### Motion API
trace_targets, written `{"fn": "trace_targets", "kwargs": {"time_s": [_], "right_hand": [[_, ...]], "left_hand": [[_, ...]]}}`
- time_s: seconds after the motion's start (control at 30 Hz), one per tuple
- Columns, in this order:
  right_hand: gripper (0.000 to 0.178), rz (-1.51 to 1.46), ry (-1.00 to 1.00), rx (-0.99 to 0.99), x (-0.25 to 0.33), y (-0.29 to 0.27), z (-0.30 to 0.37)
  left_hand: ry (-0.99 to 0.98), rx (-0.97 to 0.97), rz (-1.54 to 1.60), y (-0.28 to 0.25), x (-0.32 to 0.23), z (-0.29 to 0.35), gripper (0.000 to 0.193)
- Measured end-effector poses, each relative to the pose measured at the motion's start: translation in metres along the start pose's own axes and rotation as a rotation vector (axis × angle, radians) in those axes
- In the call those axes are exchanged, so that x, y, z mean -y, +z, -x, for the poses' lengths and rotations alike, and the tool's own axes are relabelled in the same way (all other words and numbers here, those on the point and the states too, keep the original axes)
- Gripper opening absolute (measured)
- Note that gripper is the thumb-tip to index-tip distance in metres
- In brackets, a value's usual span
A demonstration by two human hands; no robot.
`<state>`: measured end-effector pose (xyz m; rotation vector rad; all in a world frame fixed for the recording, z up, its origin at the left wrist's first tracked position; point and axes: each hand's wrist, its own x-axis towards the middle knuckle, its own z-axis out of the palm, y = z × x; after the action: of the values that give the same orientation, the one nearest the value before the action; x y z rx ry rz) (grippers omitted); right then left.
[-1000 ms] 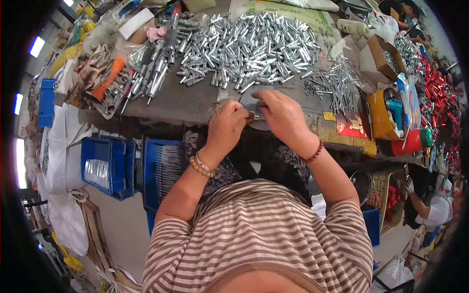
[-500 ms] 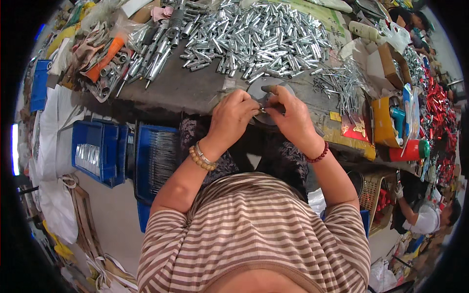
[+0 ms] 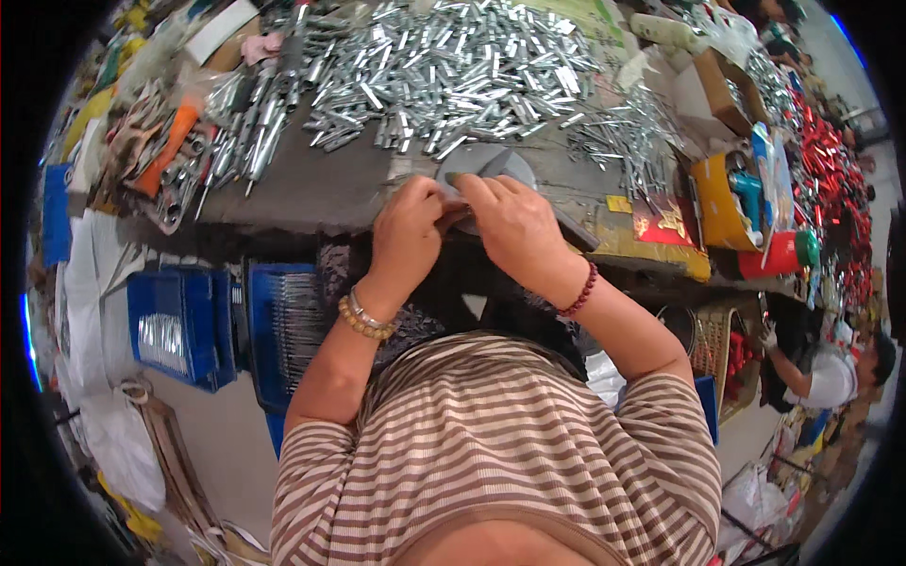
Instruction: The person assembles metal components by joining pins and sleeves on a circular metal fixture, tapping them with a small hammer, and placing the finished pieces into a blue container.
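Observation:
At the bench edge my left hand [image 3: 408, 231] and my right hand [image 3: 519, 226] meet, fingertips pinched together. Whatever small piece lies between them is covered by the fingers. Just beyond, partly behind my right hand, a grey round plate [image 3: 519, 168] rests on the bench, with a dark narrow shape [image 3: 496, 162] across it. A large pile of shiny silver metal tubes [image 3: 444, 80] spreads behind the plate. To its right lies a heap of thin metal pins [image 3: 637, 141].
Blue bins [image 3: 283, 344] holding thin metal rods stand below the bench on the left. Tools and an orange-handled item [image 3: 170, 151] crowd the bench's left. On the right are a yellow box [image 3: 722, 203], a red jar [image 3: 769, 262] and red parts [image 3: 821, 170]. Another person [image 3: 830, 373] sits far right.
The view has shifted, so the bench appears further left. My right hand has turned and closed over the left fingertips, covering the small metal piece that showed between them.

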<state>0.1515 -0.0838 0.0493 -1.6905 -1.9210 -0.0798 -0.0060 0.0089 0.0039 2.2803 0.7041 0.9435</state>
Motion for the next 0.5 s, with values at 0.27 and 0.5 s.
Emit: {"fn": "trace_targets", "kwargs": {"time_s": [0.27,0.5], "right_hand": [[0.043,0.150,0.258,-0.047,-0.026,-0.039,0.024],[0.031,-0.054,0.349,-0.061,-0.033,-0.041,0.048]], "left_hand": [[-0.045,0.050,0.029,-0.004,-0.006,-0.002,0.008],[-0.040,0.049,0.090,-0.002,-0.001,0.000,0.011]]}}
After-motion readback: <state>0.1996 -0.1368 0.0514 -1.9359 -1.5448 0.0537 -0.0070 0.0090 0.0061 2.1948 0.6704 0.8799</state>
